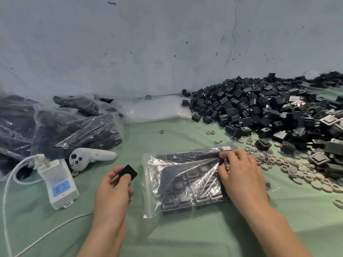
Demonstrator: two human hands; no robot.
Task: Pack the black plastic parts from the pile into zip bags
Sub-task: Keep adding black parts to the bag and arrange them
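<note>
One black part [128,173], probably light and rigid, sits in the closed grip of the left hand [111,191], just left of the zip bag [154,182] lying on the bench [185,238]. The right hand [241,179] pinches the bag's limp, likely slippery film at its right edge, beside the pile [259,112].
</note>
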